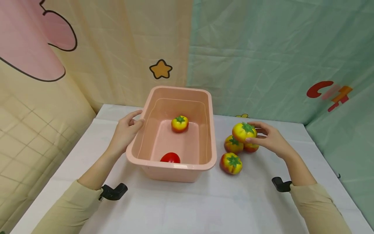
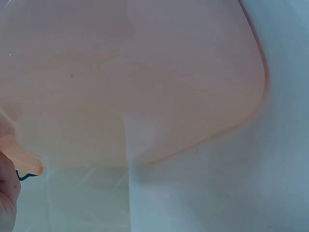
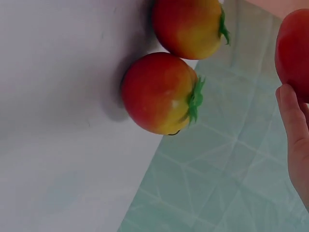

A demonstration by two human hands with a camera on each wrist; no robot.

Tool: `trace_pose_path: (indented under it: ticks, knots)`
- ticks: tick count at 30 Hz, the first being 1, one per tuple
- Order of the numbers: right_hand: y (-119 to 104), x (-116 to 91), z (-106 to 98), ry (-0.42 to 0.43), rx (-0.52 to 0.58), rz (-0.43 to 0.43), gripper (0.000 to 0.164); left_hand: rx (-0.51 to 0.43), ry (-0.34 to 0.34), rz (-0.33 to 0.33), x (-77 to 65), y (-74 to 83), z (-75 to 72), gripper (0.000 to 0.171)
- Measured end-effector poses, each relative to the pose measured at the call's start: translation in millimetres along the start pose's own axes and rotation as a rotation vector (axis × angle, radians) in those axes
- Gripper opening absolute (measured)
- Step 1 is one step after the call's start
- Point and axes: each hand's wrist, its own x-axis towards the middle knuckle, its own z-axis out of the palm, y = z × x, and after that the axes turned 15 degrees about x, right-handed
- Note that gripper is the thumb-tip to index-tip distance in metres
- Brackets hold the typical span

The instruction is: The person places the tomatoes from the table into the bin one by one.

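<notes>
My left hand (image 1: 127, 130) holds the left rim of a pink plastic basin (image 1: 175, 173). In the left wrist view, part of the hand (image 2: 7, 193) shows at the basin's rim (image 2: 21, 157), and the basin's outer wall (image 2: 193, 87) fills much of the picture. Between the thumb and fingers of my right hand (image 1: 270, 138) is a yellow-and-red tomato (image 1: 243, 131) with a green leafy top, raised above other tomatoes. One tomato (image 1: 232, 144) lies below it, another (image 1: 251, 148) is partly hidden behind it, and a third (image 1: 231, 163) sits nearer me.
Inside the basin, a yellow-red tomato (image 1: 180, 124) lies toward the back, and a red one (image 1: 170, 158) is partly hidden by the front rim. A white cloth (image 1: 181, 208) covers the table. Printed curtains (image 1: 263, 65) hang directly behind it.
</notes>
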Motion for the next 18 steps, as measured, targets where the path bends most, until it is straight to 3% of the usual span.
trace_pose_path:
  ticks: [18]
  knots:
    - [-47.9, 28.1, 14.0, 0.033, 0.044, -0.017, 0.062, -0.007, 0.002, 0.005, -0.1, -0.6, -0.1, 0.050]
